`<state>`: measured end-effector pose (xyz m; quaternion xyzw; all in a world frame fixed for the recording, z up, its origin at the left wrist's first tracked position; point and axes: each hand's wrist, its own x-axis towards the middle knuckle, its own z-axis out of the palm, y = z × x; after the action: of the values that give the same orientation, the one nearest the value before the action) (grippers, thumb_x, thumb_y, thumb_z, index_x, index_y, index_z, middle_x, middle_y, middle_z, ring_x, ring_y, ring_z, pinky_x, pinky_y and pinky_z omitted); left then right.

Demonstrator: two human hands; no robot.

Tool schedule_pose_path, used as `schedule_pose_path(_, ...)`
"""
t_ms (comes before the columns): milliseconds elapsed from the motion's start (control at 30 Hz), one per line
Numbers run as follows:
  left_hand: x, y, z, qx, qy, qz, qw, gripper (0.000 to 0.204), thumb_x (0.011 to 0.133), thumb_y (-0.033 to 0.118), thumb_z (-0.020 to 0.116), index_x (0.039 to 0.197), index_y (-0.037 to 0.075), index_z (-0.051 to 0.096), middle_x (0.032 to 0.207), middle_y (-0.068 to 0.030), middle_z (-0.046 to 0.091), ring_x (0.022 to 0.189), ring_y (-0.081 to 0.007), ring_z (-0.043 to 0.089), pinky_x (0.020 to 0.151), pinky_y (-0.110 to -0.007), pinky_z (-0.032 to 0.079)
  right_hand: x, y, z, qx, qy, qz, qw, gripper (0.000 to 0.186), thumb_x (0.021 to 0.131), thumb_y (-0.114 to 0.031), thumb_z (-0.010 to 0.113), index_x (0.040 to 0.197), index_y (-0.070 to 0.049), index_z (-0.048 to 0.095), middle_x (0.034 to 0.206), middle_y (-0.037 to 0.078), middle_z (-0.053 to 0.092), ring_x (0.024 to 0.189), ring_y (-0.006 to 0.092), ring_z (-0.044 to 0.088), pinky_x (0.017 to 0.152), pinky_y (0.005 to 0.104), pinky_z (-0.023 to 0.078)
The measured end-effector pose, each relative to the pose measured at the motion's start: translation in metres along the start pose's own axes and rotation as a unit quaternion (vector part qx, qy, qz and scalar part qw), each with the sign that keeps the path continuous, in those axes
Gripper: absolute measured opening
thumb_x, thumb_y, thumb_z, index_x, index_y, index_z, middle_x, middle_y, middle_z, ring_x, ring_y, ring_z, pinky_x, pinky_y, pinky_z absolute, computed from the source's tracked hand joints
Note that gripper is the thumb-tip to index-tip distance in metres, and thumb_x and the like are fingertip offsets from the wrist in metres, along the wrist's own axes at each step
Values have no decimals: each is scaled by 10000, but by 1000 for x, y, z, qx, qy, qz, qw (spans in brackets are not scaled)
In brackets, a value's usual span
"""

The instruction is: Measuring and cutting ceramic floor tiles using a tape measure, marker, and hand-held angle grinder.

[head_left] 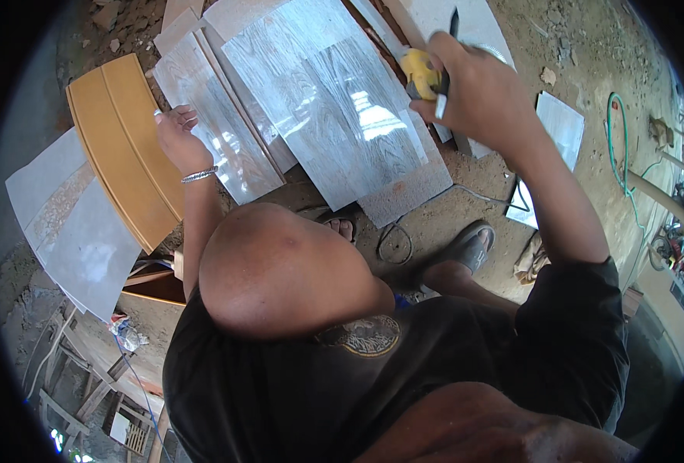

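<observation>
My right hand point(473, 92) is raised at the upper right, its fingers wrapped round a yellow-and-black tape measure point(421, 73). A dark pen point(454, 25) with a pale end is gripped in the same hand. To the left, my left hand point(181, 139) hovers between a tan-yellow ribbed panel point(118, 131) and the grey tiles, its fingers loosely bent and apart. A small white spot shows by its thumb side, too small to make out. Ahead of me lies a glossy grey wood-grain tile point(303, 92). A narrower wood-grain tile point(226, 147) lies beside it.
My bent knee point(280, 270) rises below the tiles. A black cable point(473, 194) runs over the dirt by my sandalled foot point(465, 247). Pale boards point(87, 239) lie at the left. At the right are a tile piece point(562, 127) and a green hose point(613, 147).
</observation>
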<state>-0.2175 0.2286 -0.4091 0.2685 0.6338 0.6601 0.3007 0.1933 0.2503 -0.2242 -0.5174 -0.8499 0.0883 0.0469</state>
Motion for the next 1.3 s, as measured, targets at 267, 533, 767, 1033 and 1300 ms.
schedule_pose_path(267,-78,9,-5,366,-185,93,907,346,1070,285,538,1278,40,665,979,-70,748,886,-137,652,813,-319,504,-185,-6,62,-12,-276,110,955,585,733,-307,879,1121,-78,507,895,154,703,880,352,721,695,423,575)
schedule_pose_path(533,-163,7,72,110,-598,-168,776,285,1075,265,560,1145,11,670,1005,-53,711,884,-106,618,846,-295,504,-230,-7,65,55,-295,258,918,340,1023,-364,563,1091,-31,576,853,188,718,833,364,725,691,482,560)
schedule_pose_path(767,-184,31,106,210,-708,11,674,245,1023,203,640,1133,-14,669,987,-116,701,890,-197,650,821,-338,508,-144,-37,60,125,-168,201,957,412,983,-386,602,804,-39,734,769,178,709,748,394,712,669,501,559)
schedule_pose_path(1033,-164,31,90,190,-697,75,687,249,1015,209,647,1088,-29,656,921,-130,650,840,-204,602,796,-342,484,-107,-50,81,75,-225,137,962,339,946,-329,615,836,-40,755,789,174,734,781,354,742,698,463,590)
schedule_pose_path(1300,-157,22,70,182,-857,-18,482,198,986,201,661,1089,33,680,878,-105,693,801,-229,658,764,-353,520,-122,-81,123,60,-308,15,949,300,933,-324,612,862,-77,766,829,161,745,810,330,746,701,459,583)
